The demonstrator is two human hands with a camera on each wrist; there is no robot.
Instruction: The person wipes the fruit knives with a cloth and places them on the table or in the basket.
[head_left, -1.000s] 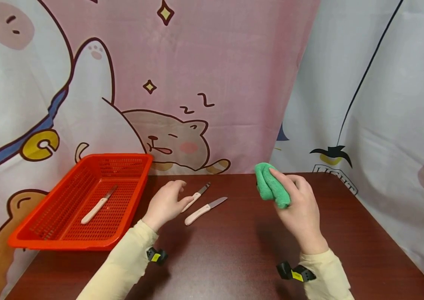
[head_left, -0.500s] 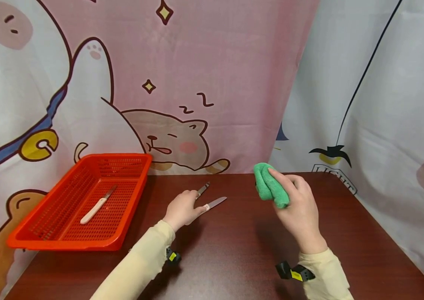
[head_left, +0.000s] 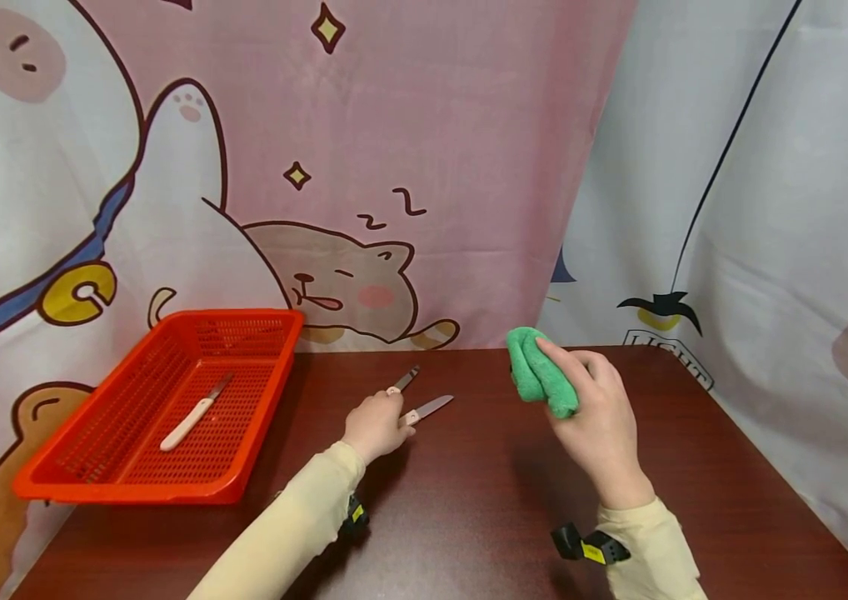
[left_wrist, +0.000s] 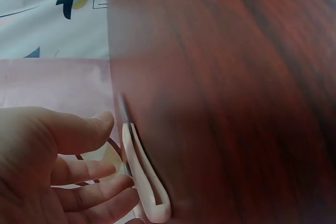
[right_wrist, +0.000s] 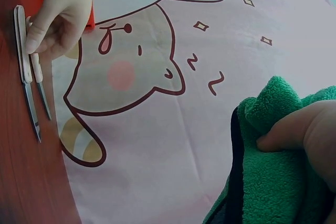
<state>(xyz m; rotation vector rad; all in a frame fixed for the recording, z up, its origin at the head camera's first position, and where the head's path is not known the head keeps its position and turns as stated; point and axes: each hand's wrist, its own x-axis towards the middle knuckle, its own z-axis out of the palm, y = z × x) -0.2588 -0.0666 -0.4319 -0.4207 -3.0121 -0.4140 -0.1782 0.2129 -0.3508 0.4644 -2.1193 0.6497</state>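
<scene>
My left hand (head_left: 376, 427) is low over two folding knives with pale handles on the table. The nearer folding knife (head_left: 430, 407) points its blade to the right, and the farther folding knife (head_left: 407, 377) lies behind it. Their handles are partly hidden under the hand in the head view. In the left wrist view, thumb and loosely bent fingers (left_wrist: 94, 187) are apart, right beside a slotted knife handle (left_wrist: 139, 171). My right hand (head_left: 602, 425) holds a folded green cloth (head_left: 540, 371) above the table; its dark edge shows in the right wrist view.
A red perforated plastic basket (head_left: 132, 490) stands on the left of the dark wooden table (head_left: 484, 517). Inside it lies another pale-handled knife (head_left: 187, 425). A cartoon-printed curtain (head_left: 499, 167) hangs behind the table's back edge and along the right side.
My left hand has moved right and forward, from beside the two knives to over their handles. The right hand keeps the green cloth in nearly the same place.
</scene>
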